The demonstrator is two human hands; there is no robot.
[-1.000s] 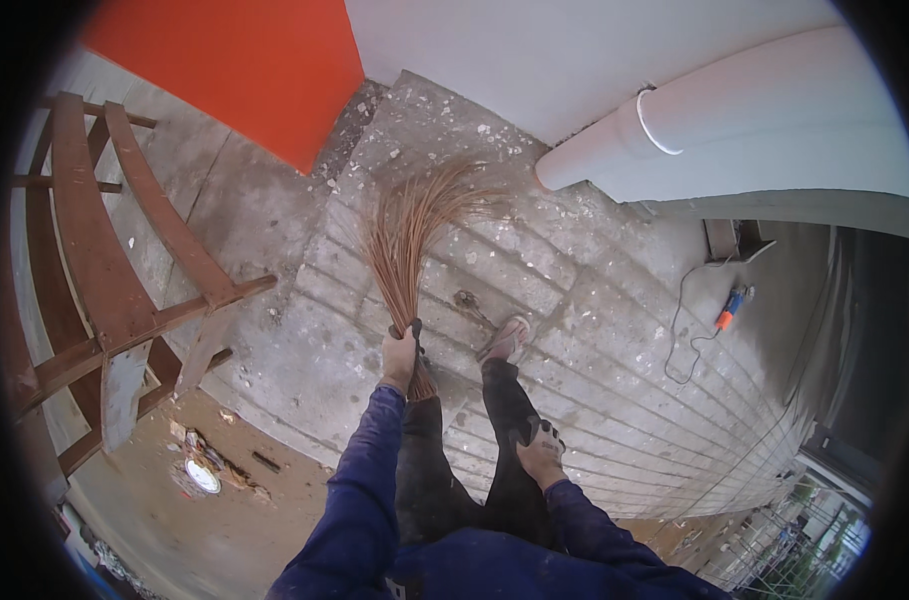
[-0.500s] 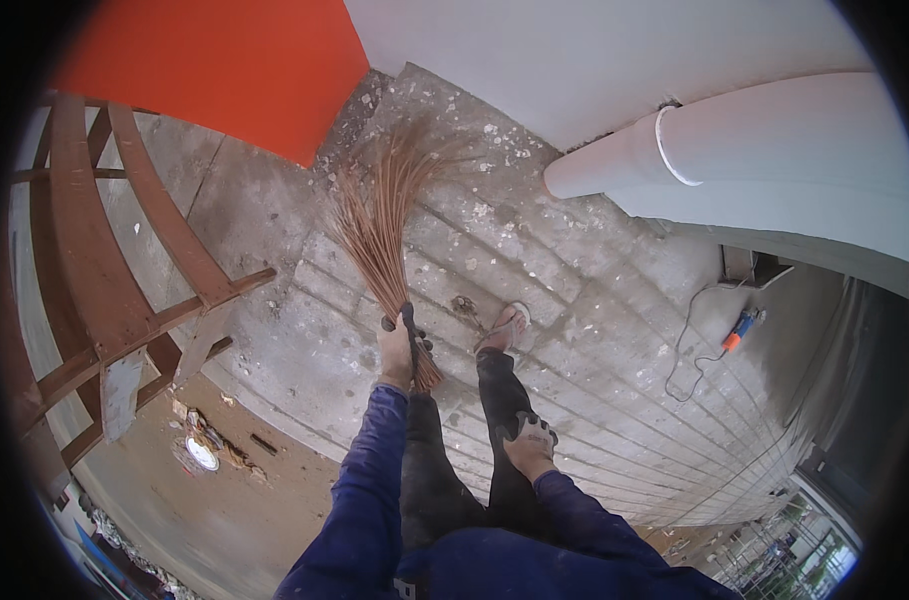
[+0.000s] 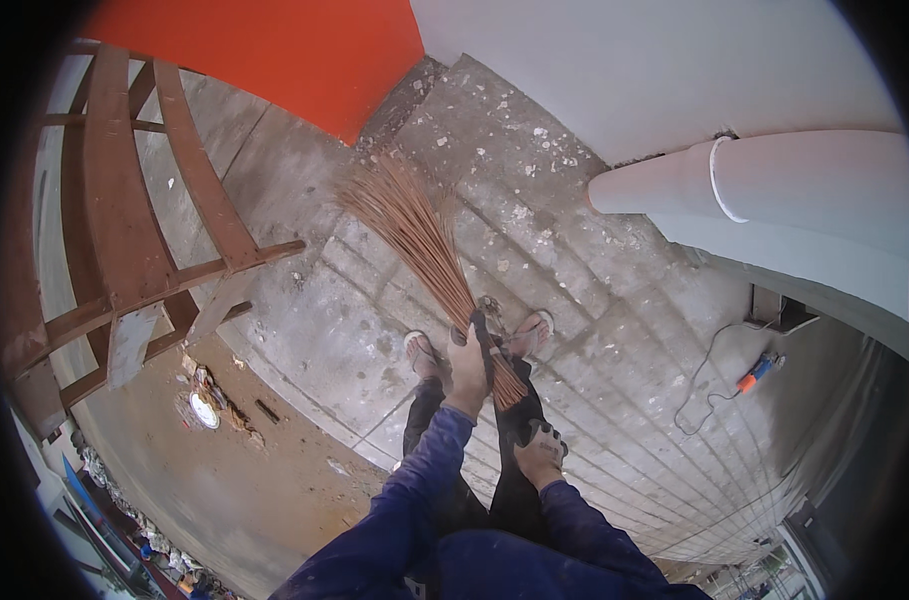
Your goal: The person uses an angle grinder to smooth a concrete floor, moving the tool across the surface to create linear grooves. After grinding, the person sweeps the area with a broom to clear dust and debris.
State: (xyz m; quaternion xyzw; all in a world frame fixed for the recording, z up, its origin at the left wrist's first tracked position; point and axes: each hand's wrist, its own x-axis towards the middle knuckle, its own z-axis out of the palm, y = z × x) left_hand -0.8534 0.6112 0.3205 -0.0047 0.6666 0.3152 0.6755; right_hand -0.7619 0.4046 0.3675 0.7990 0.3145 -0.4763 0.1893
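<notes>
My left hand [image 3: 466,368] grips the bound end of a brown stick broom [image 3: 414,235]. Its bristles fan out up and to the left over the grooved concrete floor [image 3: 594,330], toward the corner below the orange wall [image 3: 274,55]. My right hand [image 3: 540,452] rests against my dark trouser leg, fingers curled, holding nothing that I can see. Both sandalled feet [image 3: 529,332] stand just beyond the broom's bound end. Blue sleeves cover both forearms.
A rusty brown metal frame [image 3: 124,230] stands at the left above a drop to lower ground with debris [image 3: 214,400]. A large white pipe [image 3: 774,185] crosses the right. An orange tool with a cable [image 3: 754,375] lies on the floor at the right.
The broom has swung from the right toward the left and its bristles now point to the orange wall corner. My view has tilted and moved closer to my feet.
</notes>
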